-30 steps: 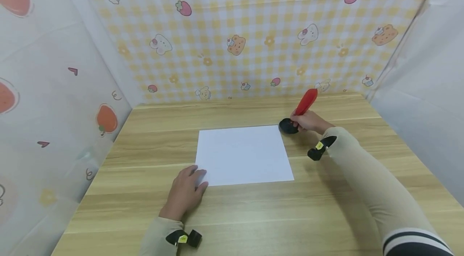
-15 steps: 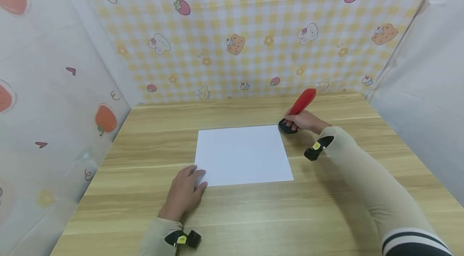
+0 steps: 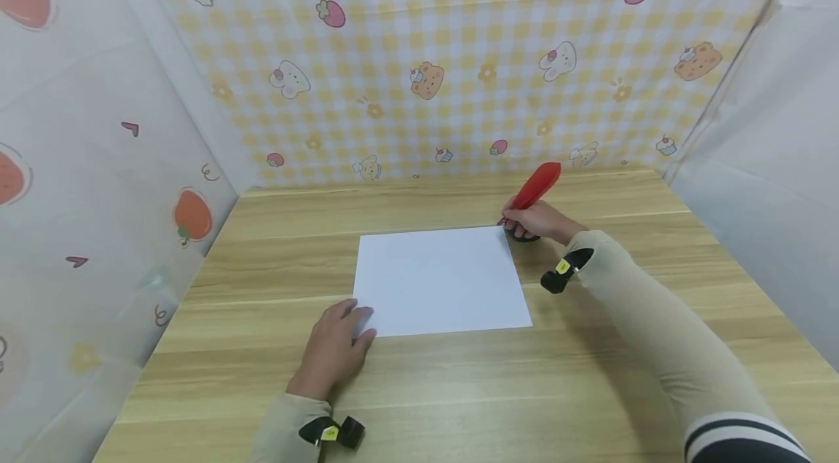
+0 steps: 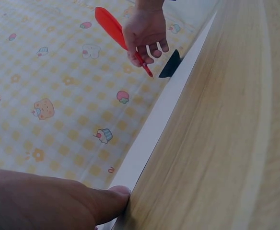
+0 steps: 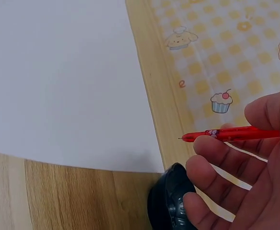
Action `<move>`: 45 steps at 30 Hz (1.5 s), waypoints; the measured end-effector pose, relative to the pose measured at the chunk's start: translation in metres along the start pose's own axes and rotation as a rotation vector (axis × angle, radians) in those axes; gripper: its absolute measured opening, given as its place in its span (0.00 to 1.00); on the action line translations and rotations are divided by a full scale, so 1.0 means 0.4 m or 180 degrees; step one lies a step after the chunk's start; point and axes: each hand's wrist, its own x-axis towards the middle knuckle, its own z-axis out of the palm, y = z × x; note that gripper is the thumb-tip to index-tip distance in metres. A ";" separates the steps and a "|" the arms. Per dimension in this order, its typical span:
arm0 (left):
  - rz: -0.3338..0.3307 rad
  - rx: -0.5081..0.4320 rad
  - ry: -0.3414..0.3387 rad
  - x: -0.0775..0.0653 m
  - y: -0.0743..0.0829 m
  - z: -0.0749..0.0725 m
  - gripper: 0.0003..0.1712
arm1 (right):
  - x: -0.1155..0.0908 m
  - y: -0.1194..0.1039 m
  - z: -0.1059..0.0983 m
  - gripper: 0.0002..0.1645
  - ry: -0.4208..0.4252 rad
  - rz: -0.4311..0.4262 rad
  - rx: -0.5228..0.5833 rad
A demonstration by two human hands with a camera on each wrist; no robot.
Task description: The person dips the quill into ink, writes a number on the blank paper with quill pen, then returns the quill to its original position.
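In the head view my right hand (image 3: pixel 542 220) pinches a red feather-topped pen (image 3: pixel 537 185) just past the far right corner of a white sheet of paper (image 3: pixel 442 281). The right wrist view shows the pen's red barrel (image 5: pixel 236 134) between thumb and fingers, its thin point bare and raised. A dark, shallow round pen stand (image 5: pixel 171 199) sits below that hand, at the paper's corner and partly hidden by the fingers in the head view. My left hand (image 3: pixel 333 346) rests on the sheet's near left corner, fingers loosely spread; its thumb (image 4: pixel 112 199) lies along the paper's edge.
A wood-grain table (image 3: pixel 446 405) lies under everything. Behind it hangs a yellow checked cloth (image 3: pixel 393 84), with a pale printed sheet (image 3: pixel 98 179) at the left and a plain white one (image 3: pixel 773 157) at the right.
My right hand has lifted the pen away from the black stand and moved left, so the pen's tip is now at the paper's far right corner. The left hand and paper stay put.
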 end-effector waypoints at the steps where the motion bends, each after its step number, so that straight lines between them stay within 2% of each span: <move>1: -0.0004 0.0002 -0.0002 0.000 -0.001 0.000 0.21 | 0.000 -0.003 0.003 0.15 0.0011 -0.0006 0.0022; 17: 0.0002 -0.0006 0.0003 -0.002 -0.004 0.000 0.21 | 0.009 -0.025 0.046 0.16 -0.0105 -0.0064 0.0353; 24: 0.0014 0.0028 0.0025 0.000 -0.005 0.004 0.21 | 0.013 -0.035 0.072 0.20 -0.0171 -0.0163 0.0364; 45: 0.0004 0.0058 0.0013 -0.001 -0.006 0.006 0.21 | 0.046 -0.033 0.149 0.13 -0.0136 -0.0191 0.0465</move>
